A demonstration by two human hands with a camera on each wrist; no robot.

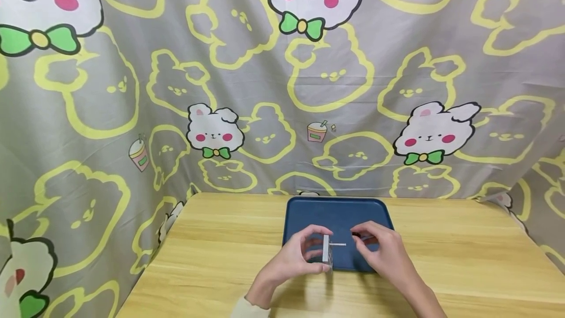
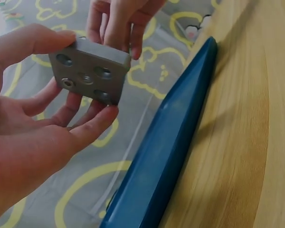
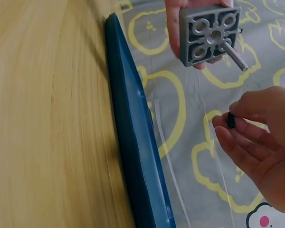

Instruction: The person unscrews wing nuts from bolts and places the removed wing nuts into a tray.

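My left hand (image 1: 291, 254) holds a square grey metal plate (image 1: 325, 249) by its edges, thumb on one side and fingers on the opposite one. In the left wrist view, the plate's flat face (image 2: 80, 71) shows several round holes, with a screw head in one of them. Ribs and round bosses cover its other face (image 3: 199, 38) in the right wrist view. From that side a thin metal screw (image 3: 237, 59) sticks out toward my right hand (image 1: 384, 247). Between thumb and fingertips, the right hand pinches a small black piece (image 3: 231, 120), apart from the screw's end.
A dark blue tray (image 1: 309, 212) lies on the wooden table (image 1: 229, 239), below and beyond both hands. Behind the table hangs a grey curtain (image 1: 273, 82) printed with cartoon rabbits, which also runs along the left and right sides.
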